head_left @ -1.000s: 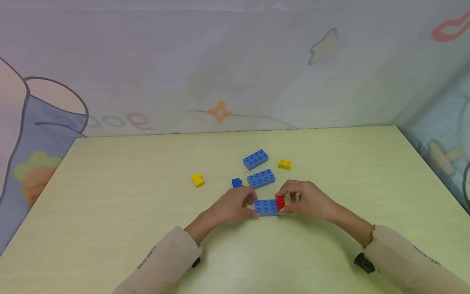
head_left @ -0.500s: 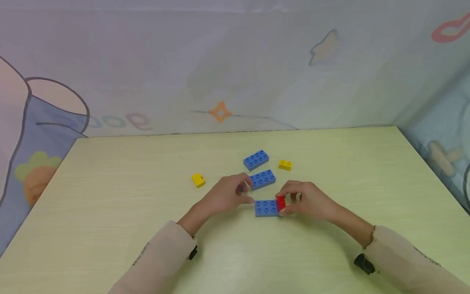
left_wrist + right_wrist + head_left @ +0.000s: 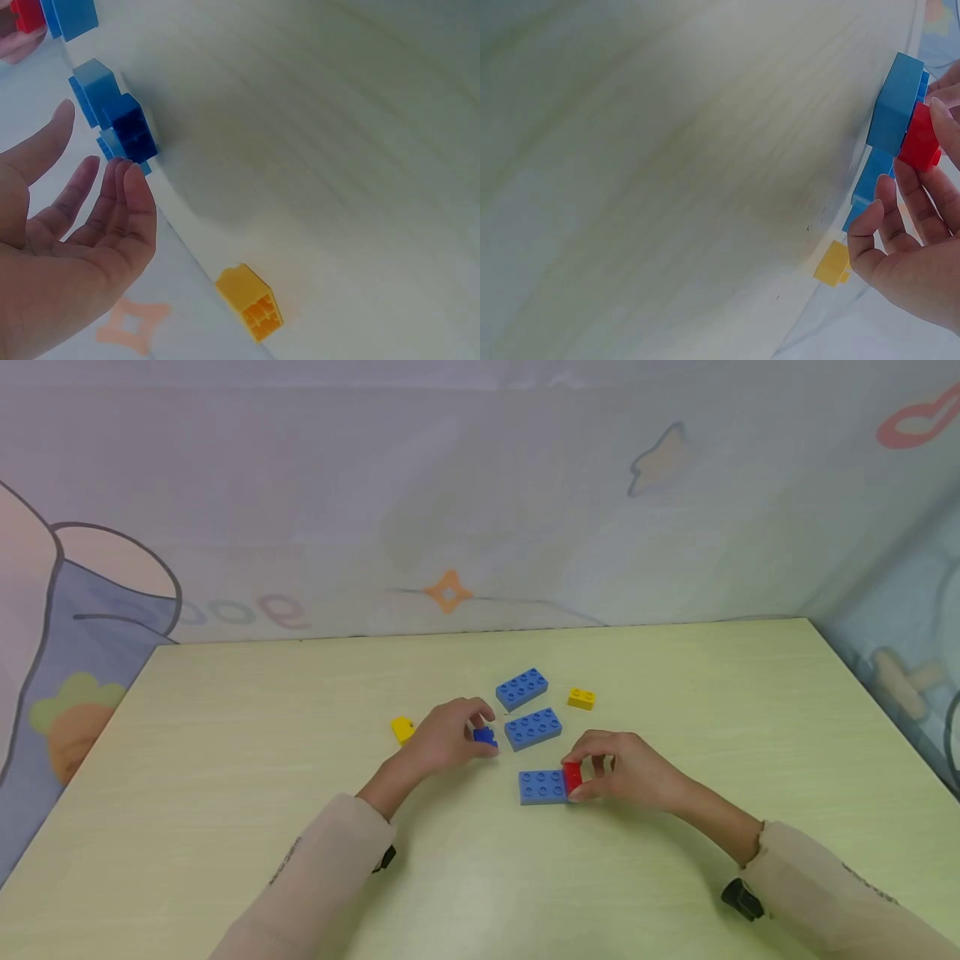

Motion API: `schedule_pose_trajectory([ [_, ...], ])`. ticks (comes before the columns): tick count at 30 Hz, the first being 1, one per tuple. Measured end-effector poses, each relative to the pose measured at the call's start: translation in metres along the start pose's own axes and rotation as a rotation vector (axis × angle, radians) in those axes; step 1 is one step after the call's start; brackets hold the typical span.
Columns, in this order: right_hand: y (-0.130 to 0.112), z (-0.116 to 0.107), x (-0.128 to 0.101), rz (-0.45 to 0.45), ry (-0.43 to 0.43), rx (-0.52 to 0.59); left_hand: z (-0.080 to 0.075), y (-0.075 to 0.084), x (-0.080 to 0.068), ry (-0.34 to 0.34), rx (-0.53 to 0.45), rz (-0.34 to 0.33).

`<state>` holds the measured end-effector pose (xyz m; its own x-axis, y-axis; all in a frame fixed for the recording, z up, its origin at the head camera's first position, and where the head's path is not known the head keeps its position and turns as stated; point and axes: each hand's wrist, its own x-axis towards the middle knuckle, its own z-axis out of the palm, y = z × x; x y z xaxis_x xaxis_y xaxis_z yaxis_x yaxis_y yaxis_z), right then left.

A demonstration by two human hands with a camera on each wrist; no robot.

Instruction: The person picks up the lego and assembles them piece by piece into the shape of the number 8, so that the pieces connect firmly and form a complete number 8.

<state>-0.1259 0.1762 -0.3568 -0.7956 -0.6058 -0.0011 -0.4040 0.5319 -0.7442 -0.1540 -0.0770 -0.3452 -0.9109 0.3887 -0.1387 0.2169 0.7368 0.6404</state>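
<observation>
In the head view, my right hand (image 3: 633, 770) pinches a small red building brick (image 3: 573, 778) between thumb and fingers. The red brick is set on the right end of a light blue eight-stud-sized brick (image 3: 542, 787) lying on the table. The right wrist view shows the same red brick (image 3: 921, 139) against the blue one (image 3: 896, 105). My left hand (image 3: 442, 737) reaches around a small dark blue brick (image 3: 485, 737), thumb on the near side and fingers on the far side. In the left wrist view its fingers stay spread beside the dark blue brick (image 3: 131, 124).
Two more light blue bricks, one behind (image 3: 522, 689) and one nearer (image 3: 533, 729), lie slantwise beyond the hands. A yellow brick (image 3: 581, 698) sits to their right. Another yellow brick (image 3: 402, 728) is partly covered by the left hand. A printed cloth (image 3: 480, 493) hangs behind the table (image 3: 225, 760).
My left hand has let go of the light blue brick's left end and moved left and away to the dark blue brick. The right hand keeps its pinch on the red brick.
</observation>
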Motion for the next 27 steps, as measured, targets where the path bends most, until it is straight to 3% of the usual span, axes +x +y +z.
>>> schedule_pose_trajectory([
  [9, 0.001, 0.001, 0.001, 0.001, 0.001, -0.005, 0.0, -0.005, 0.006, -0.024, 0.004, -0.064],
  [27, 0.0, 0.001, 0.001, 0.01, 0.004, 0.006, 0.006, -0.009, 0.01, -0.027, 0.041, -0.067],
])
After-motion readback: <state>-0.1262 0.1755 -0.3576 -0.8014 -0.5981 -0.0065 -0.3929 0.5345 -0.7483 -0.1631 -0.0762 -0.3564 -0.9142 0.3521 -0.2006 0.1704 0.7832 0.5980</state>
